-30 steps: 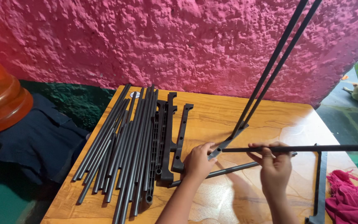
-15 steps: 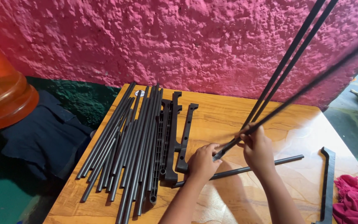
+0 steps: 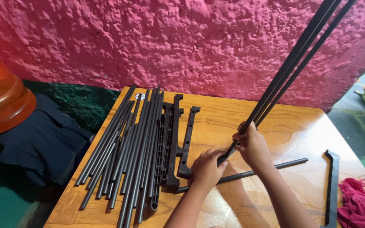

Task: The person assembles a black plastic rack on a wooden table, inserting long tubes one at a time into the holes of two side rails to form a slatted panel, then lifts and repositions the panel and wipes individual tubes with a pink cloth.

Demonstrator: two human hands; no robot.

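Observation:
My left hand [image 3: 205, 168] is closed on the lower end of a bundle of long black rods [image 3: 294, 63] that slants up to the top right. My right hand [image 3: 253, 145] grips the same bundle just above it. The rods' lower end meets a black connector piece between my hands, mostly hidden by my fingers. One loose black rod [image 3: 271, 166] lies flat on the wooden table [image 3: 284, 122] under my right wrist.
Several black rods [image 3: 123, 147] and flat black slotted bars [image 3: 174, 135] lie on the table's left half. A curved black bar [image 3: 332, 185] rests near the right edge beside a pink cloth [image 3: 362, 204]. A rough pink wall [image 3: 170, 42] is behind; an orange container [image 3: 1, 101] and dark cloth [image 3: 43, 143] sit at left.
The rod my right hand held level has swung up to join the slanted rods. My right hand slid left and up along it, close to my left hand.

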